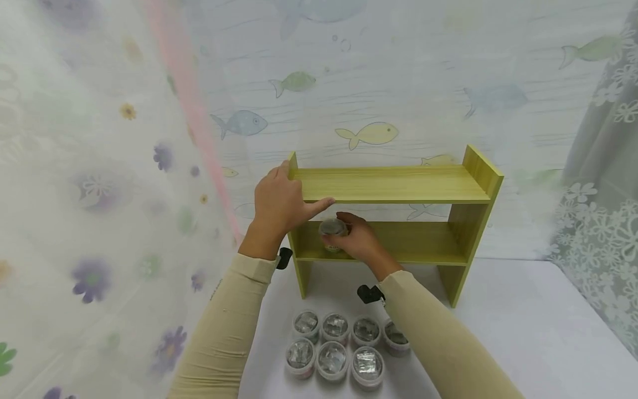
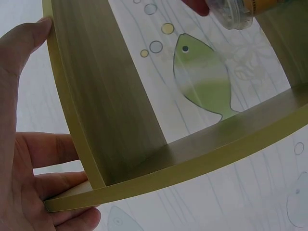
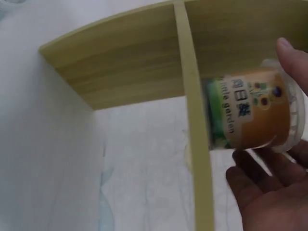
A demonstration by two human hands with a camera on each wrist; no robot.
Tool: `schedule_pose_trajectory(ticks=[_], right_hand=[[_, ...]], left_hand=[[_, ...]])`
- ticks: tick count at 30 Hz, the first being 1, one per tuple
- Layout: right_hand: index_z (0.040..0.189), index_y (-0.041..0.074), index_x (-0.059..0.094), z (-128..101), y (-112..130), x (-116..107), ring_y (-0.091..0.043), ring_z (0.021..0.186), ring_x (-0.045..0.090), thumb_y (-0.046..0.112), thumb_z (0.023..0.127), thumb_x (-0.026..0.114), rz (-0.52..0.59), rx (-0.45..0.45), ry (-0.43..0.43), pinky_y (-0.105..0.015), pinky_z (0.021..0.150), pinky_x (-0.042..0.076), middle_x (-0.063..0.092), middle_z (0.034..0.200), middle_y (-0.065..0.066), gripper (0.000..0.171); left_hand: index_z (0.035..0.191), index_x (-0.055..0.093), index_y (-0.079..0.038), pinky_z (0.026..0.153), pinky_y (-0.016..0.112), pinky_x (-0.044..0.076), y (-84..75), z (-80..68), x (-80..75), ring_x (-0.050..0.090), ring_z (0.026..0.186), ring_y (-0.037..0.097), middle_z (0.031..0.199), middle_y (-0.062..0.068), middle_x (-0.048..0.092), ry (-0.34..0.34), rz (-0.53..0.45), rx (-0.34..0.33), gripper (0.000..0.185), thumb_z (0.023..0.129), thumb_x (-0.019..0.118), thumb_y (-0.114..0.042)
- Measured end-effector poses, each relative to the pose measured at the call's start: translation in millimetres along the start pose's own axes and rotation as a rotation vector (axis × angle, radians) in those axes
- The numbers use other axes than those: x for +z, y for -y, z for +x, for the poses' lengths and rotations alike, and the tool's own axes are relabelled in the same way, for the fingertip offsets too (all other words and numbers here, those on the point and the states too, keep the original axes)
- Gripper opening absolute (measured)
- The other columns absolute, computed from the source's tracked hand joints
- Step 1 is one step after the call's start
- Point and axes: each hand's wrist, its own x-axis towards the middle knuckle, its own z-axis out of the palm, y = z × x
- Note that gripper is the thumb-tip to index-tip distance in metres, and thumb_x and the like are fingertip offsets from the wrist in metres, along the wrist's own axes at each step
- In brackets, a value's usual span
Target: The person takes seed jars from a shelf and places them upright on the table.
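A small yellow-green wooden shelf [image 1: 391, 183] stands on the white table. My left hand [image 1: 281, 199] grips its upper left corner; in the left wrist view the thumb lies on the board's edge and the other fingers [image 2: 53, 149] reach round the side. Between thumb and fingers, my right hand [image 1: 360, 239] holds a clear-lidded plastic jar [image 3: 255, 110] with an orange and green "little garden" label. The jar is inside the left part of the middle compartment, its base right at the lower board in the right wrist view.
Several similar lidded jars [image 1: 332, 360] stand in two rows on the white table [image 1: 528, 316] in front of the shelf, one partly behind my right sleeve. Fish-patterned sheeting [image 1: 369, 88] hangs behind, a flowered curtain [image 1: 99, 221] at left, and lace [image 1: 603, 221] at right.
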Motion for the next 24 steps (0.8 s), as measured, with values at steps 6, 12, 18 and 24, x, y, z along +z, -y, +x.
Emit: schedule_pose_trajectory(ticks=[6, 12, 18, 24], right_hand=[[0.152, 0.017, 0.052, 3, -2, 0, -0.029, 0.123, 0.063, 0.057, 0.086, 0.078, -0.037, -0.001, -0.008, -0.049, 0.096, 0.056, 0.061, 0.142, -0.005, 0.081], [0.149, 0.019, 0.055, 1, -3, -1, -0.026, 0.115, 0.067, 0.058, 0.085, 0.079, -0.054, 0.01, -0.019, -0.045, 0.088, 0.059, 0.064, 0.136, -0.004, 0.079], [0.149, 0.017, 0.055, -6, -3, -3, -0.025, 0.11, 0.069, 0.056, 0.085, 0.079, -0.052, -0.009, -0.023, -0.043, 0.084, 0.059, 0.065, 0.134, -0.005, 0.078], [0.147, 0.018, 0.057, -15, -8, -7, -0.022, 0.104, 0.069, 0.054, 0.085, 0.081, -0.049, -0.023, -0.045, -0.039, 0.08, 0.059, 0.064, 0.137, -0.003, 0.075]], left_hand=[[0.047, 0.054, -0.015, 0.067, 0.04, 0.056, -0.1, 0.5, 0.9, 0.064, 0.103, 0.03, 0.15, 0.021, 0.054, -0.013, 0.01, 0.0, 0.087, 0.078, 0.044, -0.096], [0.048, 0.055, -0.015, 0.068, 0.04, 0.056, -0.7, -0.6, -0.4, 0.064, 0.105, 0.03, 0.15, 0.02, 0.055, -0.006, 0.008, -0.005, 0.087, 0.077, 0.044, -0.096], [0.048, 0.055, -0.014, 0.066, 0.041, 0.056, -1.8, -1.0, -2.7, 0.064, 0.105, 0.031, 0.149, 0.02, 0.055, 0.006, 0.022, -0.01, 0.088, 0.078, 0.042, -0.097], [0.048, 0.056, -0.015, 0.066, 0.042, 0.056, -2.8, -0.7, -4.2, 0.064, 0.109, 0.032, 0.151, 0.021, 0.053, 0.019, 0.031, -0.009, 0.088, 0.079, 0.041, -0.096]])
